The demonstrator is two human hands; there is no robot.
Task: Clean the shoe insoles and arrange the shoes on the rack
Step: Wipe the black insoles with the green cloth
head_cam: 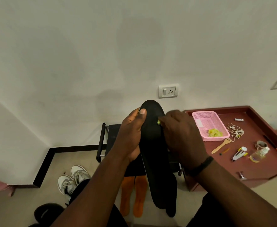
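- Two forearms are reaching forward from the bottom edge, and a black insole [152,145] is being held upright between the hands, in front of the black shoe rack [107,138].
- That insole is being gripped by the left hand [132,136], whose fingers are curling behind its left edge while the thumb is lying across its upper front.
- A small yellow-green cloth [158,122] is being pinched by the right hand [182,136] and pressed against the insole's right edge near the top.
- A second black insole [173,197] is hanging just behind the held one, below the rack.
- Two orange insoles [133,195] are lying side by side on the floor in front of the rack.
- White sneakers [73,179] are standing as a pair left of the rack.
- A pink basket [209,124] is sitting on the maroon table [258,161] right of the rack, and a crumpled yellow-green rag [215,133] is being kept inside it.
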